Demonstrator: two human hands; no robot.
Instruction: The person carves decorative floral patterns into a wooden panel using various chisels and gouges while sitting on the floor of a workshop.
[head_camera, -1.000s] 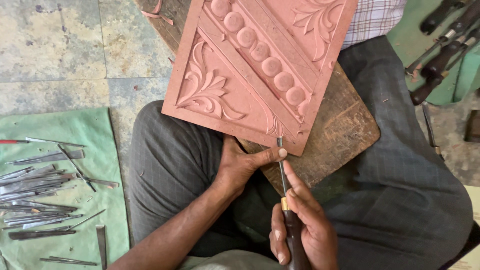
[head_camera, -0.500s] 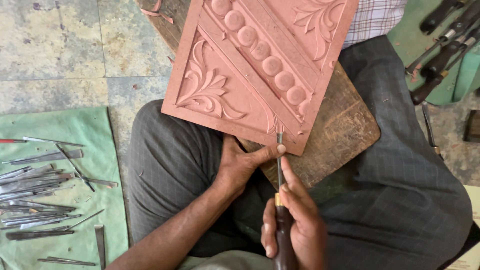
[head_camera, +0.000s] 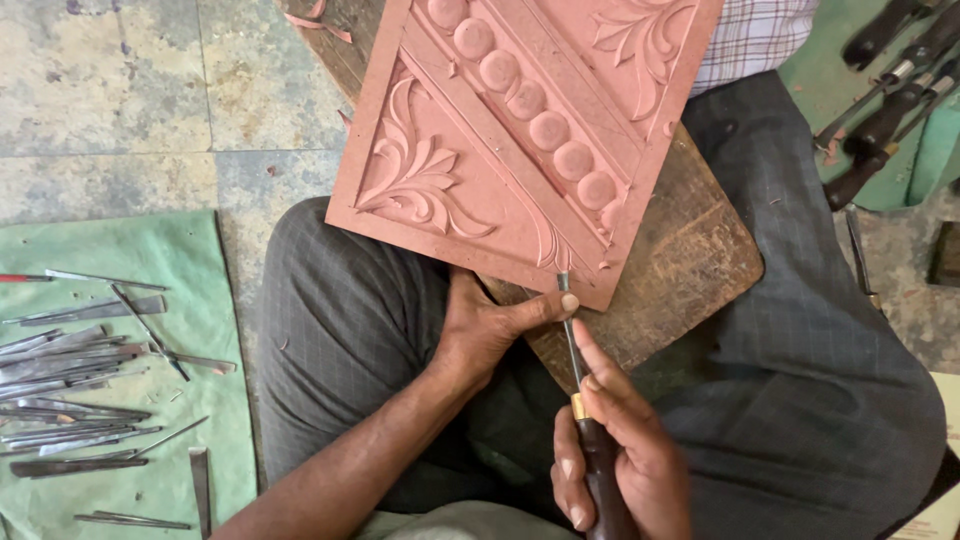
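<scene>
Chisel (head_camera: 572, 340) in rt hand (head_camera: 620, 460), tip on carved panel (head_camera: 520, 130)

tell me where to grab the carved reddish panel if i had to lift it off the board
Judging by its pose, take the carved panel by its plain left border, coming from the left. That edge overhangs the wooden board, while the left hand and chisel crowd the near edge.

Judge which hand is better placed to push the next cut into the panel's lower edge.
Probably the right hand: it grips the chisel, whose tip touches the carved reddish panel. The left hand braces the panel edge, thumb against the blade.
</scene>
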